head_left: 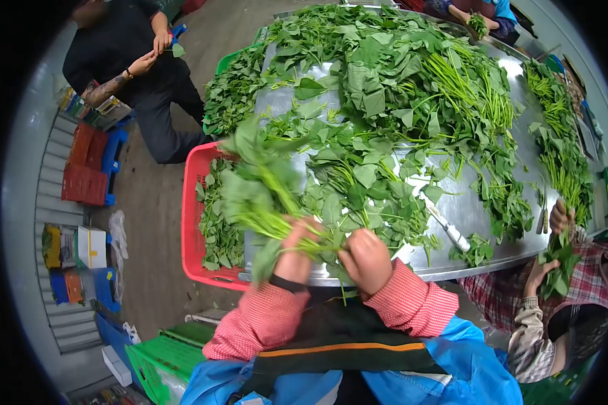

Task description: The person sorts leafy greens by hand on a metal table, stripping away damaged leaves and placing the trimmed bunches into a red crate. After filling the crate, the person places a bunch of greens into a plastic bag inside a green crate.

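Note:
My left hand point(298, 246) is wrapped round a bunch of leafy green stems point(267, 216), whose leaves point up and away and are partly blurred. Close beside it on the right, my right hand point(366, 260) is closed in a pinch at the stem ends; what lies between its fingers is too small to make out. Both hands are over the near edge of the metal table point(412, 273). Loose greens point(358, 182) lie on the table just beyond them. A red crate point(191, 236) holding more greens stands to the left of my left hand.
A large heap of greens point(412, 81) covers the far table. A white-handled tool point(446, 223) lies right of my hands. One person point(142, 61) stands at the upper left, another point(547, 297) works at the right, a third at the top right. Crates point(86, 165) line the left wall.

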A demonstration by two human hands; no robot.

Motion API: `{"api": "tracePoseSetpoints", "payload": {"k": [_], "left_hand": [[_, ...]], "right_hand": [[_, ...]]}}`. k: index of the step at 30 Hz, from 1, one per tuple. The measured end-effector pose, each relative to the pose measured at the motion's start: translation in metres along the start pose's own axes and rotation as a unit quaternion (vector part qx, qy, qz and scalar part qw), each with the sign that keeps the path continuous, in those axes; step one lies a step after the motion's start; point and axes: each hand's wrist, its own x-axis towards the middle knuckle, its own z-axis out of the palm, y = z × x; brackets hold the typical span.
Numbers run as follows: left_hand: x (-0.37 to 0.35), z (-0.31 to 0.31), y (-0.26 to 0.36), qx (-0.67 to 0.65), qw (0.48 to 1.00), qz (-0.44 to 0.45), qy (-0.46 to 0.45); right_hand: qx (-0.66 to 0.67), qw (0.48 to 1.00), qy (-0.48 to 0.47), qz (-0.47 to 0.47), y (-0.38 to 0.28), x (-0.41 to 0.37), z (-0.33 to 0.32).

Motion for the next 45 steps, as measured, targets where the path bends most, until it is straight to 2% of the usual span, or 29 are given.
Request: {"api": "tracePoseSetpoints", "payload": {"k": [1, 2, 3, 5, 6, 9, 11, 12, 14, 15, 16, 17, 19, 21, 22, 25, 26, 27, 29, 30, 33, 34, 38, 41, 45], "left_hand": [[0.018, -0.022, 0.016, -0.011, 0.998, 0.046, -0.03], [0.032, -0.035, 0.03, 0.035, 0.993, 0.084, 0.075], [0.034, -0.037, 0.042, 0.009, 0.988, 0.103, 0.117], [0.033, -0.054, 0.047, 0.01, 0.995, 0.052, 0.079], [0.034, -0.062, 0.041, -0.005, 0.997, 0.001, 0.081], [0.036, -0.083, 0.015, -0.02, 0.986, -0.131, 0.101], [0.033, -0.076, 0.009, -0.06, 0.972, -0.215, 0.07], [0.031, -0.072, 0.012, -0.067, 0.969, -0.231, 0.057], [0.029, -0.063, 0.021, -0.089, 0.962, -0.254, 0.032], [0.026, -0.063, 0.024, -0.087, 0.968, -0.235, 0.022], [0.025, -0.061, 0.029, -0.081, 0.973, -0.217, 0.01], [0.026, -0.058, 0.033, -0.076, 0.977, -0.199, -0.006], [0.024, -0.045, 0.032, -0.039, 0.986, -0.159, 0.018], [0.022, -0.026, 0.035, -0.011, 0.992, -0.125, 0.032], [0.022, -0.024, 0.034, -0.011, 0.993, -0.113, 0.028], [0.019, -0.014, 0.033, 0.004, 0.997, -0.072, 0.007], [0.017, -0.007, 0.036, 0.015, 0.998, -0.055, 0.007], [0.017, 0.0, 0.037, 0.024, 0.999, -0.04, 0.0], [0.013, 0.009, 0.036, 0.046, 0.999, -0.018, -0.009], [0.012, 0.013, 0.032, 0.049, 0.999, -0.018, -0.013], [0.011, 0.019, 0.019, 0.061, 0.997, -0.042, -0.032], [0.01, 0.019, 0.016, 0.046, 0.996, -0.061, -0.037], [0.008, 0.022, 0.001, 0.057, 0.995, -0.074, -0.031], [0.012, 0.009, -0.008, 0.066, 0.996, -0.062, -0.013], [0.014, -0.007, -0.012, 0.096, 0.992, -0.076, -0.008]], "right_hand": [[-0.012, 1.0, -0.016, -0.011, -0.001, -0.003, -0.003], [-0.016, 0.996, -0.088, -0.015, 0.001, -0.012, 0.0], [-0.002, 0.988, -0.152, 0.003, 0.009, -0.015, -0.002], [0.031, 0.958, -0.282, 0.043, 0.022, -0.021, -0.01], [0.026, 0.956, -0.266, 0.12, 0.03, -0.01, -0.014], [-0.166, 0.947, -0.115, 0.251, 0.047, 0.029, -0.025], [-0.235, 0.943, -0.156, 0.177, 0.09, 0.012, -0.002], [-0.269, 0.937, -0.176, 0.139, 0.09, 0.017, -0.004], [-0.092, 0.955, -0.121, 0.256, 0.09, 0.019, -0.021], [0.002, 0.945, -0.098, 0.313, 0.081, 0.021, -0.032], [0.178, 0.902, -0.077, 0.387, 0.083, 0.022, -0.043], [0.345, 0.824, -0.05, 0.446, 0.088, 0.021, -0.054], [0.065, 0.922, -0.028, 0.381, 0.116, -0.005, -0.031], [-0.07, 0.948, -0.031, 0.31, 0.109, -0.015, -0.026], [0.151, 0.891, -0.015, 0.428, 0.083, 0.001, -0.041], [0.224, 0.877, 0.143, 0.4, 0.085, 0.0, -0.04], [0.234, 0.887, 0.159, 0.366, 0.081, -0.001, -0.04], [0.216, 0.902, 0.145, 0.345, 0.071, 0.001, -0.041], [0.048, 0.95, 0.111, 0.287, 0.046, 0.014, -0.043], [-0.06, 0.954, 0.074, 0.284, 0.052, 0.014, -0.034], [-0.112, 0.966, 0.046, 0.229, 0.048, 0.008, -0.018], [-0.138, 0.973, 0.056, 0.177, 0.041, 0.009, -0.015], [-0.118, 0.993, -0.008, -0.031, 0.034, 0.012, -0.003], [-0.184, 0.975, -0.077, -0.098, 0.021, 0.016, 0.003], [-0.176, 0.967, -0.12, -0.139, 0.024, 0.019, 0.008]]}}
